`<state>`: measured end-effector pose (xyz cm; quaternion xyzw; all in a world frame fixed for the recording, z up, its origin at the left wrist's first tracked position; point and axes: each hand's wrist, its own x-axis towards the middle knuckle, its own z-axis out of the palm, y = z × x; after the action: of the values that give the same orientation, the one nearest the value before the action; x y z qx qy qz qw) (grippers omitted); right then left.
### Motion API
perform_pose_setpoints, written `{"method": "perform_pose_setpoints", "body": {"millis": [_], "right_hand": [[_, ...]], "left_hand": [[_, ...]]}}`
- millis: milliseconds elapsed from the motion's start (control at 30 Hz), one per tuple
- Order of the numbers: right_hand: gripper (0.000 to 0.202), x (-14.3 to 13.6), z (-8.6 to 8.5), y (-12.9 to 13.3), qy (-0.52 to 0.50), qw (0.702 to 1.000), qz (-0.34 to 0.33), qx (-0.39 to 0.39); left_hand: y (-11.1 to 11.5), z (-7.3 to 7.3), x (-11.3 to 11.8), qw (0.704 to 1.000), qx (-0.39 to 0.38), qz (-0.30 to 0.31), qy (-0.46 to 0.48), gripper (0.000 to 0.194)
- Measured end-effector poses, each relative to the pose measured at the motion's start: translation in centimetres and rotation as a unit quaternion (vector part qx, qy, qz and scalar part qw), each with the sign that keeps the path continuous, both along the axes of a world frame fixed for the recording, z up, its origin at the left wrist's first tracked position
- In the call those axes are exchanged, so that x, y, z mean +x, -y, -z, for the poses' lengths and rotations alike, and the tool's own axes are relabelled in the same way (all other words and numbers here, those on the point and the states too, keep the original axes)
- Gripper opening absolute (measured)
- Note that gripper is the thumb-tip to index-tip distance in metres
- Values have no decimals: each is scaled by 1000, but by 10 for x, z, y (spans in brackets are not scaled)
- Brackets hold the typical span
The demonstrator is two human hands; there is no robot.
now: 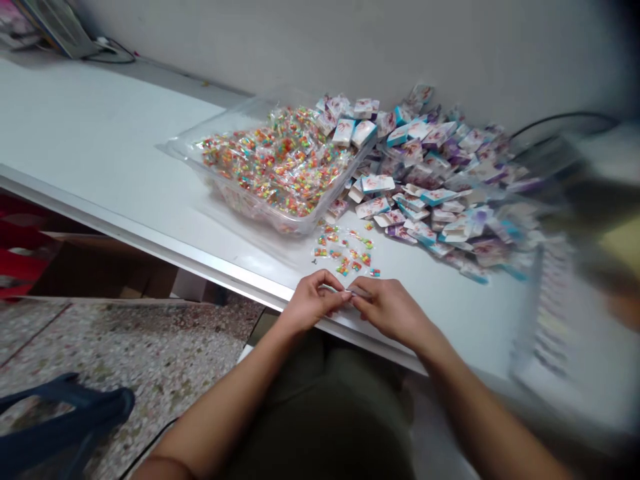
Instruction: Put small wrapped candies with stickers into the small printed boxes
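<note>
White tabletop (100,140) bears a tub (273,217) and boxes (437,195) beyond both hands' fingers (336,301) pinching a small item (359,292).

Small multicoloured sachets (353,254) of glossy clear plastic are scattered near the front edge of the smooth white worktop (120,147).

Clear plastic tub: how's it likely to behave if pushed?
The clear plastic tub may flex, its walls looking thin. Broad and low, it seems unlikely to tip. The multicoloured packets heaped inside could shift if jolted.
</note>
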<state>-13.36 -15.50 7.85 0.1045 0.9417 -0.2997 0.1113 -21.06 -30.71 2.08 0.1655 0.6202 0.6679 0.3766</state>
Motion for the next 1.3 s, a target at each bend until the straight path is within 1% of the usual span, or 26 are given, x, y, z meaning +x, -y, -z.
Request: {"method": "perform_pose_setpoints", "body": {"millis": [67,100,200,233,267,300,367,433,467,500,567,700,800,933,1033,1233,1300], "right_hand": [[11,1,3,0,-10,999,13,-49],[11,2,6,-1,-15,996,25,-83],[16,6,18,-2,-27,977,63,-201],[18,8,22,-2,-33,973,75,-214],[20,10,25,-2,-53,974,92,-202],[23,12,28,0,-90,976,107,-164],[25,15,32,3,-199,973,113,-43],[19,18,32,5,-294,951,68,73],[15,18,32,6,-319,940,36,115],[13,18,31,7,-330,933,9,147],[13,17,29,7,-331,926,-19,181],[11,14,26,8,-328,926,-43,183],[14,13,19,8,-319,929,-71,174],[17,11,4,7,-252,948,-80,180],[15,7,-3,9,-204,957,-72,194],[15,5,2,12,-185,961,-63,195],[12,4,5,10,-170,968,-35,183]], "left_hand": [[-2,-3,-10,997,4,36,71,32],[-3,-4,-13,995,5,42,90,32],[-4,-6,-16,992,-3,37,118,26],[-4,-7,-15,992,-6,30,124,24],[-3,-7,-14,991,-7,22,130,24],[-3,-7,-13,991,-6,15,135,24],[-3,-8,-11,990,-4,4,138,24],[-3,-8,-9,991,-4,-6,135,24],[-3,-9,-8,991,-4,-10,135,25],[-3,-9,-7,991,-3,-14,135,25],[-3,-9,-6,990,2,-21,137,26],[-2,-9,-4,989,10,-26,147,27],[-1,-6,-3,986,13,-33,163,28],[-1,-2,0,983,19,-19,183,30],[-1,-1,1,981,27,-19,189,32],[-1,3,5,987,45,-18,154,34],[0,3,6,986,47,-22,161,34]]}}
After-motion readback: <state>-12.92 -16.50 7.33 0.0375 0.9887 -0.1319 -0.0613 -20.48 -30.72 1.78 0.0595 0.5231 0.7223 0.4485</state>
